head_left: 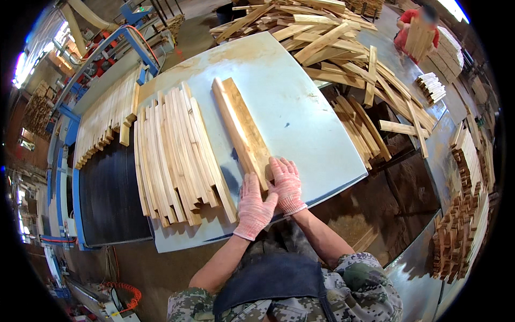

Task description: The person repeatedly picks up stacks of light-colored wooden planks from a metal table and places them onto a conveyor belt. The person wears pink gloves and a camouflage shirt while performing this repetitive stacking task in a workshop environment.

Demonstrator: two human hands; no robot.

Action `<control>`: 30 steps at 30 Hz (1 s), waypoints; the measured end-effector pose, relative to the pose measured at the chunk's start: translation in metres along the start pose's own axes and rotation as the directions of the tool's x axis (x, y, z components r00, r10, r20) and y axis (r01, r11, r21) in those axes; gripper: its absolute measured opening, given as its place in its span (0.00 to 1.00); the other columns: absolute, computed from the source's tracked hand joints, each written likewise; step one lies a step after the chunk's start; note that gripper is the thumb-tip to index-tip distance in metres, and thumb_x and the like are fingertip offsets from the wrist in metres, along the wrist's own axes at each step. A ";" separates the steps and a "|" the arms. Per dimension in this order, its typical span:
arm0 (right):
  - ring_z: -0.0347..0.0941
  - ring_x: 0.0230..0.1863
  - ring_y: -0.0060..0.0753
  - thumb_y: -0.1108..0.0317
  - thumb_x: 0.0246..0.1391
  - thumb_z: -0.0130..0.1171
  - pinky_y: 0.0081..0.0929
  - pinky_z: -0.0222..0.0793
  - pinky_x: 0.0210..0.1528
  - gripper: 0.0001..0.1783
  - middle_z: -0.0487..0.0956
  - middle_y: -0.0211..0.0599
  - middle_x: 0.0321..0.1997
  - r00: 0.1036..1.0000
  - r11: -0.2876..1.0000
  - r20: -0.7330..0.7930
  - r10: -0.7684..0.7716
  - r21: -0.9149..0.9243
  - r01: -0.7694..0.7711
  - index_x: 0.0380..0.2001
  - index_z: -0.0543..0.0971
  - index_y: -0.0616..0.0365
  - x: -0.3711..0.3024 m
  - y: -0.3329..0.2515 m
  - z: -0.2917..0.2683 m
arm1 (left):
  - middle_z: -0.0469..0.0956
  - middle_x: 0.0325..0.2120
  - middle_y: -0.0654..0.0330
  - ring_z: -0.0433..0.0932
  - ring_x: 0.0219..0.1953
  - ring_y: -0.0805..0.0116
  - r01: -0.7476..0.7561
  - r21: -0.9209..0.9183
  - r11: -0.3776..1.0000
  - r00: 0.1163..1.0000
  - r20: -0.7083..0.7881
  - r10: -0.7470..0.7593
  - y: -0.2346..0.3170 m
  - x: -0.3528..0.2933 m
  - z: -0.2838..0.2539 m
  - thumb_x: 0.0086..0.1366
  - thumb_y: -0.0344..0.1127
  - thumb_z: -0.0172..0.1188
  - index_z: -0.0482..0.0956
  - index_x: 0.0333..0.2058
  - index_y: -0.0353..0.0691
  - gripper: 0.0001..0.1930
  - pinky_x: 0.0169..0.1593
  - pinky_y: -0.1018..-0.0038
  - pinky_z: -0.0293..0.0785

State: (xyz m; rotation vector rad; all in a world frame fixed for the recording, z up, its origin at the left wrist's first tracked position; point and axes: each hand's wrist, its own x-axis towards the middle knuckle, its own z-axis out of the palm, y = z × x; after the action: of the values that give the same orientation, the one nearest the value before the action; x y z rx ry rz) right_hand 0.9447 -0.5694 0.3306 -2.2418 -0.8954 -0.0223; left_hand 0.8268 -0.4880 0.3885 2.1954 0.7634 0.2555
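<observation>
Two wooden boards (242, 126) lie side by side on a pale blue metal table (306, 129), running away from me; the left one appears to stand higher. My left hand (255, 208), in a pink-and-white knit glove, presses along the left side of their near end, fingers pointing forward. On the other side my right hand (286, 185), gloved the same way, grips the near right end. The thumbs come close together at the near ends. Just left of my left hand, a row of wooden strips (174, 153) lies closely packed, its near ends uneven.
Further left, more strips (107, 112) rest at a black conveyor belt (110, 188) within a blue machine frame (76, 209). A heap of loose boards (327, 45) rises beyond the table. Stacked wood (461, 231) stands at right. A person in red (418, 35) holds boards at far right.
</observation>
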 end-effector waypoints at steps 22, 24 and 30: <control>0.73 0.62 0.57 0.76 0.51 0.63 0.50 0.67 0.67 0.38 0.80 0.50 0.57 0.999 0.944 -0.012 -0.040 0.329 0.042 0.68 0.72 0.60 -0.013 0.012 -0.013 | 0.75 0.60 0.44 0.79 0.57 0.60 0.221 -0.488 0.844 0.958 -0.055 -0.282 -0.016 0.020 0.015 0.61 0.30 0.74 0.60 0.71 0.27 0.44 0.60 0.69 0.79; 0.73 0.63 0.57 0.76 0.51 0.64 0.49 0.67 0.68 0.38 0.80 0.50 0.57 0.998 0.957 0.008 -0.055 0.287 0.050 0.68 0.72 0.60 -0.010 0.011 -0.017 | 0.77 0.57 0.47 0.79 0.56 0.62 0.218 -0.514 0.829 0.964 -0.019 -0.266 -0.015 0.024 0.014 0.61 0.29 0.74 0.63 0.69 0.28 0.41 0.59 0.69 0.79; 0.73 0.64 0.58 0.69 0.52 0.69 0.49 0.67 0.69 0.38 0.80 0.51 0.58 0.990 0.980 0.011 -0.140 0.141 0.138 0.68 0.72 0.62 -0.009 0.007 -0.022 | 0.81 0.49 0.57 0.81 0.49 0.67 0.277 -0.804 0.527 0.940 0.114 -0.321 -0.010 0.028 0.010 0.62 0.24 0.69 0.73 0.60 0.30 0.27 0.56 0.72 0.78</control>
State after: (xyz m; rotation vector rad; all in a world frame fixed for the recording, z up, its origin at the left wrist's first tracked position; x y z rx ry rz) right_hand 0.9467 -0.5923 0.3408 -2.0503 -1.0316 -0.0004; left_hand 0.8493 -0.4719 0.3733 1.1447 0.8189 0.3908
